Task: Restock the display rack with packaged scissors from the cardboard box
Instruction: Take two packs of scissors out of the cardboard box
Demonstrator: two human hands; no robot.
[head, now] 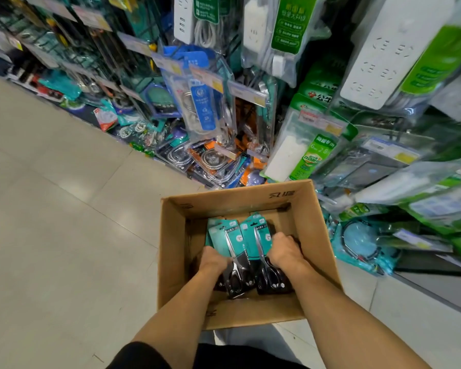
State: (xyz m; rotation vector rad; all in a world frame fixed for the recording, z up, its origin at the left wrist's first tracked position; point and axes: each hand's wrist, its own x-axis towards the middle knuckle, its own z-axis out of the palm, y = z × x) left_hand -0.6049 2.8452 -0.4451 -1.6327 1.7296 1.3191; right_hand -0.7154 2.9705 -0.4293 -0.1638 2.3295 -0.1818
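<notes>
An open cardboard box [314, 235] stands on the floor below me, close to the display rack [224, 107]. Inside it lie stacks of packaged scissors on teal cards with black handles. My left hand [213, 259] is down in the box, closed on the left stack of scissors packs [225, 241]. My right hand [285, 249] is closed on the right stack of scissors packs [256, 235]. Both sets of fingers are hidden under the packs.
The rack runs from upper left to right, hung with power strips [389, 57], cables and blue and teal blister packs with price tags. Low items stick out near the box on the right [362, 246]. Pale tiled floor [64, 209] spreads to the left.
</notes>
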